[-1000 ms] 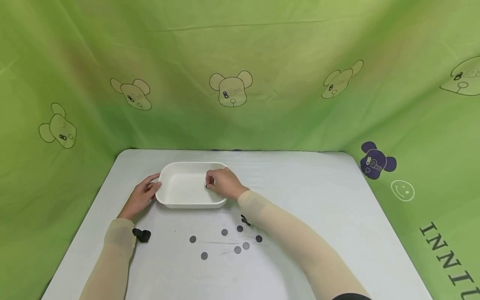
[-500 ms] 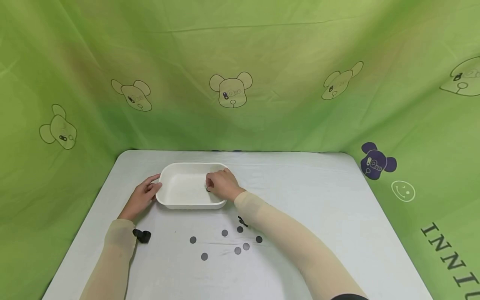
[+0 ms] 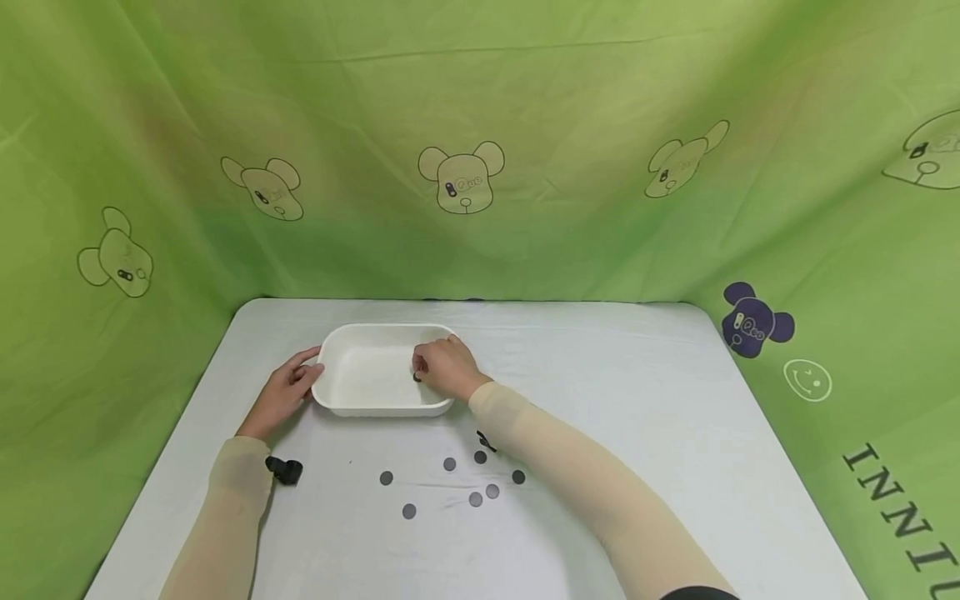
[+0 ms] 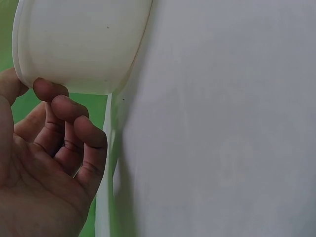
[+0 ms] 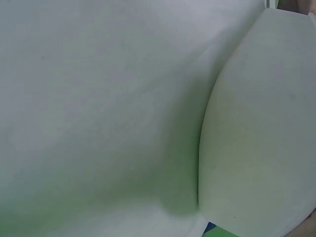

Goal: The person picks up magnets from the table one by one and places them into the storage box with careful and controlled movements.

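A white rectangular basin (image 3: pixel 367 367) with rounded corners stands toward the back of the table. My left hand (image 3: pixel 281 395) holds its left end; in the left wrist view the thumb lies at the rim and the curled fingertips (image 4: pixel 69 107) meet the outer wall. Over the inside of the basin's right half, my right hand (image 3: pixel 447 367) pinches a small dark round disc (image 3: pixel 417 377), mostly covered by the fingers. The right wrist view shows mainly the basin's outer wall (image 5: pixel 256 123), with the fingers out of sight.
Several flat dark and grey discs, among them one disc (image 3: pixel 408 512), lie scattered on the white table (image 3: pixel 637 400) before the basin. A black strap piece (image 3: pixel 285 471) juts from the left sleeve. Green printed cloth (image 3: pixel 465 258) encloses the table's back and sides.
My right hand has shifted very slightly inside the basin, still pinching the disc. The left hand keeps its place on the basin, and the loose discs have not moved.
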The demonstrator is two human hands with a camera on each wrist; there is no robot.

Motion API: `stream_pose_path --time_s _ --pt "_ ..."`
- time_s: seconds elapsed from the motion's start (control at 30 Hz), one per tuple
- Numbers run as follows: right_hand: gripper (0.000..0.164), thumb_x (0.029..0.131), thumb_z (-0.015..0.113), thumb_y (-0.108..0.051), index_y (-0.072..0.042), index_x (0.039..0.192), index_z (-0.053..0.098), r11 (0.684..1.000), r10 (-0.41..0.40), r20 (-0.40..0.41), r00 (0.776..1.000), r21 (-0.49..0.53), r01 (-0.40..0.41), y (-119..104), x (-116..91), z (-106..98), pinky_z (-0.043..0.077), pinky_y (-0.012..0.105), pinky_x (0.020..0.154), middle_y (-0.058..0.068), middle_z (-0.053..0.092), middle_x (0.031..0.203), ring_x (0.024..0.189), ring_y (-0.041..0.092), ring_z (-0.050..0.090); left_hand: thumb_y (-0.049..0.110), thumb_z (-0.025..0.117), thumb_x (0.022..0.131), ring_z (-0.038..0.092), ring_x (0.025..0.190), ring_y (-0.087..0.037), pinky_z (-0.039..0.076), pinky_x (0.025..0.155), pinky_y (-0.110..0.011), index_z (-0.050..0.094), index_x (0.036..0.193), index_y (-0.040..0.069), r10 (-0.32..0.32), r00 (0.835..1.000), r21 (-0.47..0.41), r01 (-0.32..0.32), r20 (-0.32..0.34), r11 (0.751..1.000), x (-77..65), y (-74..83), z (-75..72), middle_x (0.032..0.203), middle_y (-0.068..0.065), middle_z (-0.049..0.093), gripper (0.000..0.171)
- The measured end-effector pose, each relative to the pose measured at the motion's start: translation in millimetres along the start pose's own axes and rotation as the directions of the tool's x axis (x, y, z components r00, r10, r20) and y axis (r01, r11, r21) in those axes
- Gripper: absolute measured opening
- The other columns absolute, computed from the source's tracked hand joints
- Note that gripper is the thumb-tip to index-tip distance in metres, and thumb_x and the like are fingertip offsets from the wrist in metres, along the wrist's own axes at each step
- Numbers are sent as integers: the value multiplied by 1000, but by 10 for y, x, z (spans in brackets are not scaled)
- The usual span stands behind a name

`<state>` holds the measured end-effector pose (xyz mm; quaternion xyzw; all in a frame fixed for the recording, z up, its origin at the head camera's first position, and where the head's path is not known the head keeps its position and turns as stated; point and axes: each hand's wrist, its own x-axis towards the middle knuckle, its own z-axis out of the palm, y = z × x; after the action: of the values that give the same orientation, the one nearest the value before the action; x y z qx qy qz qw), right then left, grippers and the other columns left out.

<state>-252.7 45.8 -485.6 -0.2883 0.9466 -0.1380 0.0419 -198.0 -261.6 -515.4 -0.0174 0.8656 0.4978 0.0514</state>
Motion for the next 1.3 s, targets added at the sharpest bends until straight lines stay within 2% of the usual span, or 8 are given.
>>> stream_pose_path --time_s 0.27,0.5,0.67,0.8,1.0,1.3 --pt "3 91 69 -21 -23 88 71 1000 -11 -22 1000 12 11 22 4 13 38 30 84 -11 66 80 77 9 60 47 54 102 53 75 -19 45 68 -27 46 150 17 12 1000 -5 -12 8 1000 -4 3 -6 85 -7 58 57" --pt "6 95 69 -27 -21 95 69 994 -27 -24 999 106 29 56 1 -40 41 31 87 -11 64 83 77 8 57 48 54 102 53 75 -19 44 69 -27 45 151 18 9 1000 -24 -9 16 1000 17 -19 -10 85 -9 57 58" --pt "9 96 68 -27 -20 101 69 980 -52 -47 998 190 60 87 -48 -104 46 29 77 -10 64 86 76 8 56 43 54 103 53 75 -18 44 69 -27 45 151 18 5 1000 -22 -4 12 1000 9 -3 -1 86 -10 58 55" --pt "11 97 66 -29 -21 105 68 967 -85 -83 993 235 102 100 -116 -177 46 26 72 -11 63 89 76 7 56 43 54 103 53 76 -18 44 70 -27 45 151 18 0 1000 -20 0 12 1000 -10 13 -3 87 -11 58 55" --pt "14 98 65 -28 -19 107 68 951 -141 -146 979 256 175 137 -259 -305 46 26 75 -11 64 91 80 9 56 43 54 103 53 76 -19 45 69 -27 45 150 18 -1 1000 -7 1 8 1000 -2 7 -3 89 -11 58 54" --pt "14 97 66 -28 -19 108 68 946 -143 -205 968 261 195 292 -580 -439 46 28 74 -11 63 92 80 12 58 51 54 101 54 76 -20 45 70 -27 45 151 18 3 1000 -9 -3 12 1000 7 -17 -5 88 -8 58 61"
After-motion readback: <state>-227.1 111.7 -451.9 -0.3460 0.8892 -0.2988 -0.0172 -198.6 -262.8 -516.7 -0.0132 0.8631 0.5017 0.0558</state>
